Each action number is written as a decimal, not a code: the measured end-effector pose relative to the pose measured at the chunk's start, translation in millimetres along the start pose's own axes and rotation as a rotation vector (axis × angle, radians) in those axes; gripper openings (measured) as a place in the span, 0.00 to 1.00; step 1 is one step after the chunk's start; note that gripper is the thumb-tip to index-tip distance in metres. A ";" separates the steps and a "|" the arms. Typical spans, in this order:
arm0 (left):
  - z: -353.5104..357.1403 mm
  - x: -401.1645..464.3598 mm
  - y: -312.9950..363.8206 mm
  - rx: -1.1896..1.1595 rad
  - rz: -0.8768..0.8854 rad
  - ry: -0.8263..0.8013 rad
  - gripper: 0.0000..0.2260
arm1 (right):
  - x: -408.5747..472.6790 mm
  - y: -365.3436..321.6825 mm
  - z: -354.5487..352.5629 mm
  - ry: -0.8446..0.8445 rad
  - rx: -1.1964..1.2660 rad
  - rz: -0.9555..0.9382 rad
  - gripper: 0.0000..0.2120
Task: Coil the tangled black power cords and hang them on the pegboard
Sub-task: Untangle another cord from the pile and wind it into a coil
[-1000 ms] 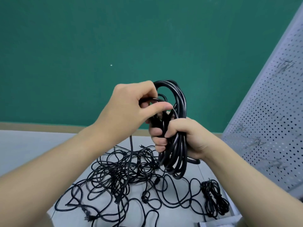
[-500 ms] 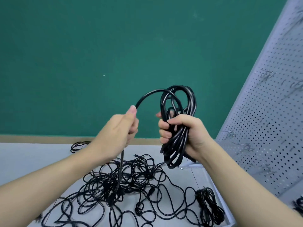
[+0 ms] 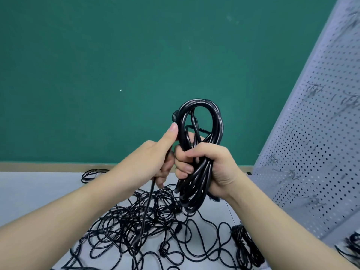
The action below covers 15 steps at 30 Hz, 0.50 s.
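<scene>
Your right hand (image 3: pixel 208 168) is closed tight around the waist of a coiled black power cord (image 3: pixel 200 137), its loops standing above your fist and hanging below it. Your left hand (image 3: pixel 153 162) sits just beside it, fingers curled on the cord's loose tail (image 3: pixel 147 207), thumb straight up against the coil; the grip itself is partly hidden, so it looks like a pinch. The tail drops into the tangled cords (image 3: pixel 136 227) on the tabletop (image 3: pixel 39 191). A smaller bundled cord (image 3: pixel 247 248) lies nearer the pegboard (image 3: pixel 311 152) at your right.
</scene>
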<state>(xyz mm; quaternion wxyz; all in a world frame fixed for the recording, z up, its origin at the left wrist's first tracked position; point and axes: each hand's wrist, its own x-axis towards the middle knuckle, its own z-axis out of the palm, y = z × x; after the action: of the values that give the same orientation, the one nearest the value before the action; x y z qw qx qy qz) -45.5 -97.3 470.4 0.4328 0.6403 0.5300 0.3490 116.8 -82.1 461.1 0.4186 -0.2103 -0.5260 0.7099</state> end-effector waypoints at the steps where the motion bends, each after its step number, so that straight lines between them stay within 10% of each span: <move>1: 1.6 0.5 -2.3 0.022 -0.020 -0.018 0.37 | 0.0 0.7 0.3 0.034 -0.001 0.003 0.11; 15: 7.7 11.9 -70.9 0.008 -0.061 -0.174 0.21 | 4.0 -21.0 -29.7 0.335 0.232 -0.140 0.05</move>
<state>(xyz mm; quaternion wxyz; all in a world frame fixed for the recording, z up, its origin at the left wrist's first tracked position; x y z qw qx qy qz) -62.9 -82.6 401.8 0.4850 0.6537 0.5109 0.2765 144.4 -59.8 470.4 0.5700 -0.2383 -0.3771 0.6900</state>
